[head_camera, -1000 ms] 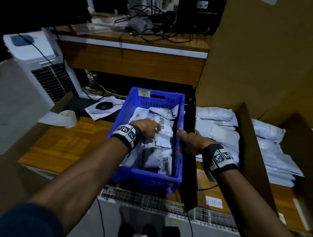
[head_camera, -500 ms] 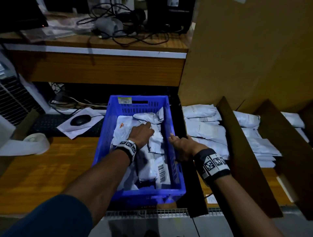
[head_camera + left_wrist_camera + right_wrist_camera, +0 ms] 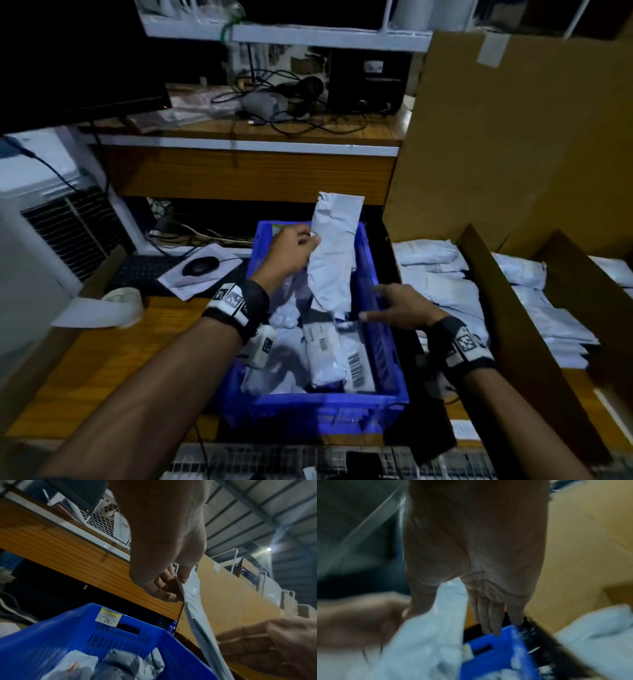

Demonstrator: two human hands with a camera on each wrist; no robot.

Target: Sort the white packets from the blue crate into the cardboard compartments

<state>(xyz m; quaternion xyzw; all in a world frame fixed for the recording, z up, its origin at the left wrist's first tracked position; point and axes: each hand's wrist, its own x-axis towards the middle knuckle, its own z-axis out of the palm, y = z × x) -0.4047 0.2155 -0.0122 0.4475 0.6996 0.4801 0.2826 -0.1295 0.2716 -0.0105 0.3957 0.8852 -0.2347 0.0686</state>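
Observation:
The blue crate [image 3: 383,346] sits on the wooden desk with several white packets [image 3: 325,356] inside. My left hand [image 3: 313,240] pinches the edge of one long white packet [image 3: 334,246] and holds it upright above the crate; the left wrist view shows thumb and fingers [image 3: 184,574] clamped on the packet [image 3: 193,608] over the crate [image 3: 120,635]. My right hand [image 3: 370,303] is spread open by the packet's lower end, over the crate's right rim. Its fingers [image 3: 493,622] are straight in the blurred right wrist view. The cardboard compartments [image 3: 507,308] to the right hold piled packets [image 3: 435,274].
A tall cardboard wall [image 3: 513,154] rises behind the compartments. Left of the crate lie a mouse [image 3: 199,265], a keyboard [image 3: 144,274] and a paper roll [image 3: 123,303]. A white cooler [image 3: 51,212] stands far left. A raised shelf with cables [image 3: 291,102] runs behind.
My left hand has taken hold of a packet in the crate and lifted it upright. My right hand has left the crate's right rim and opened toward the packet.

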